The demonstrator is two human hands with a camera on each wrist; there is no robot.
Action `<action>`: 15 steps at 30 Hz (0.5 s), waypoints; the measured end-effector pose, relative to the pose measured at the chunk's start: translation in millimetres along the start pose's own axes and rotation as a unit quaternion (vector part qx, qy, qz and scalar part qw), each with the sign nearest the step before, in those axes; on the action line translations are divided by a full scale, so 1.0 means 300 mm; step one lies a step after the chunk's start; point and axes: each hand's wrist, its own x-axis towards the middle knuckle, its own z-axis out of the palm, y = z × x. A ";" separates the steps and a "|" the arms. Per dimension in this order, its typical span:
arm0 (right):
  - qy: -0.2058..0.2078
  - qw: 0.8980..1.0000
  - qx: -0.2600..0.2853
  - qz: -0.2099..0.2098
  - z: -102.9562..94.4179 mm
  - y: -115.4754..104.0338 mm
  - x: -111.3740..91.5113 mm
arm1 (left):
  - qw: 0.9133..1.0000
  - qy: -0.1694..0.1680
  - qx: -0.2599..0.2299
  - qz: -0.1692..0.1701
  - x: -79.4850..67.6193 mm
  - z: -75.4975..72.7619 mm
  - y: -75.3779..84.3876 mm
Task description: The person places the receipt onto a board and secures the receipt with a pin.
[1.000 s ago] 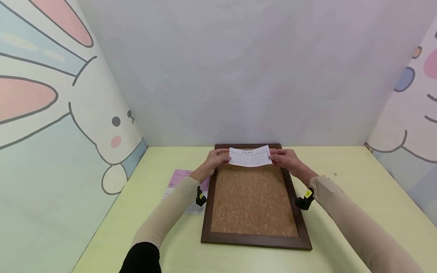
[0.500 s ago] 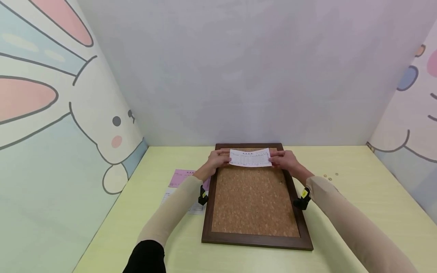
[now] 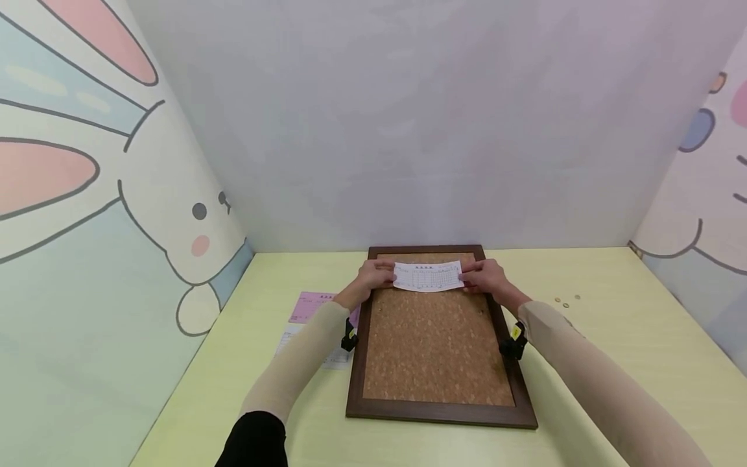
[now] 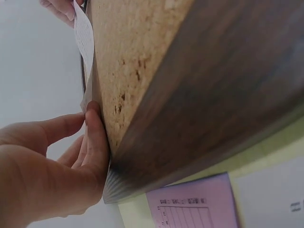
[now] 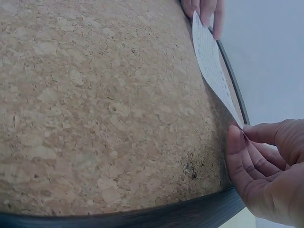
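Note:
A small white printed form slip (image 3: 428,277) spans the upper part of a cork board (image 3: 438,350) with a dark wooden frame. My left hand (image 3: 375,275) pinches the slip's left end between thumb and fingers, close to the frame's left side. At the other end, my right hand (image 3: 486,277) pinches it the same way. In the right wrist view the slip (image 5: 211,61) bows a little, its near edge close over the cork. The left wrist view shows the thumb and fingers of the left hand (image 4: 57,161) meeting at the paper's corner beside the frame.
Left of the board lie a pink printed form (image 3: 309,306) and a white printed sheet (image 3: 338,357), both partly covered by the left arm. Several small brass-coloured pieces (image 3: 566,305) are scattered on the pale yellow table (image 3: 618,337) to the right. A grey wall (image 3: 408,130) rises behind.
Both hands have brought the slip slightly down and toward me over the cork, and it now hangs more level. Its ends stay pinched throughout.

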 end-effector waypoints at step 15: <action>-0.033 0.999 -0.023 0.012 -0.022 -0.032 -0.038 | 0.998 0.004 0.053 0.019 -0.035 -0.019 0.016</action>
